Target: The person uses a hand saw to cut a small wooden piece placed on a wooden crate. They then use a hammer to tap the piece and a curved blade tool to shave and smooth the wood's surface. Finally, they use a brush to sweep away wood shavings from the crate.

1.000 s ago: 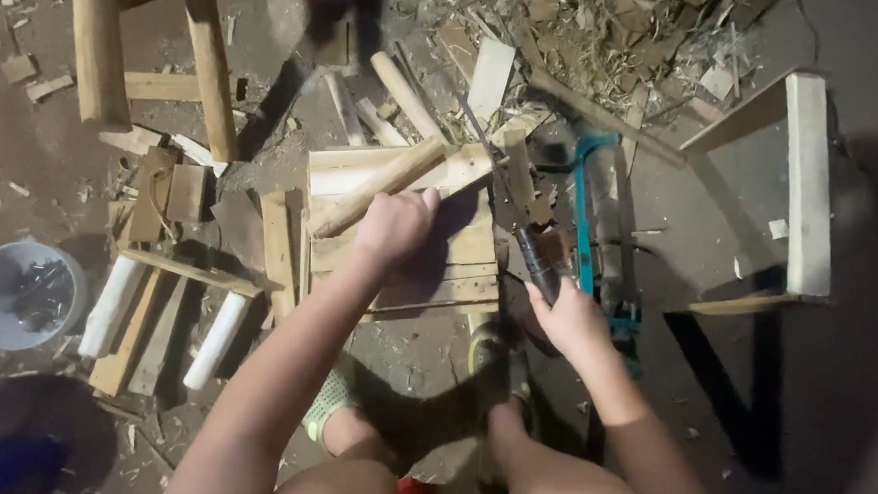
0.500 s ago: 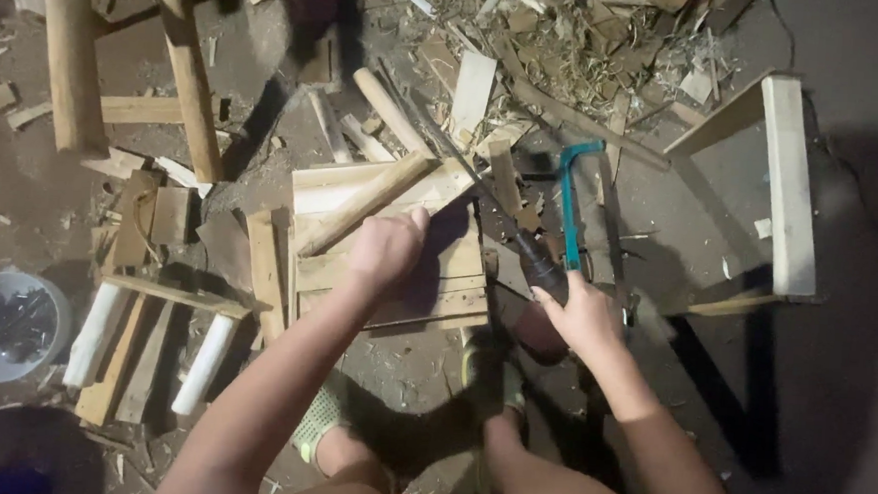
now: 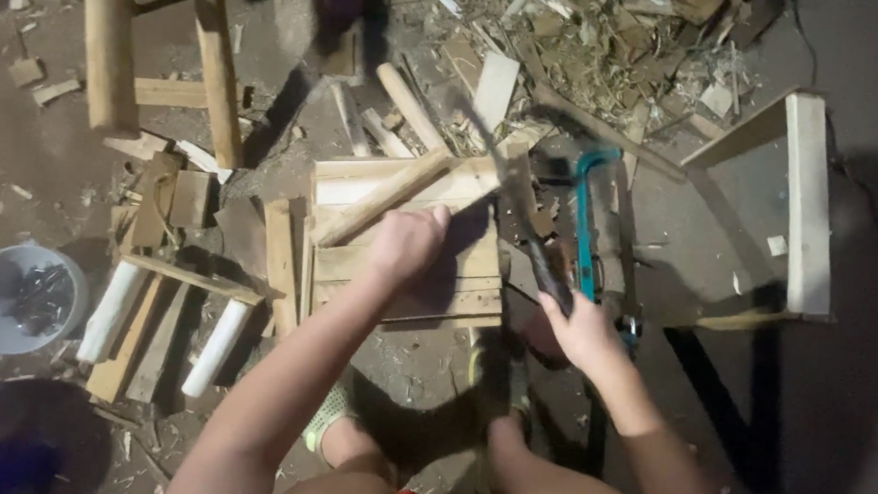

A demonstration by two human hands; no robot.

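On a low platform of pale planks (image 3: 407,275), a wooden stick (image 3: 392,196) is pressed down slantwise by the left hand (image 3: 406,243), its fingers laid over the stick's lower end. Just beside the platform's right edge, the dark handle of a chopping blade (image 3: 521,216) is gripped by the closed right hand (image 3: 580,330), near a teal hacksaw (image 3: 588,225) lying alongside.

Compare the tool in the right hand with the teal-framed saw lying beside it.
The tool is dark and gripped by the right hand; the teal saw is bright and lies untouched. The tool slants over the wooden frame; the saw lies right of it. Both are long and narrow.
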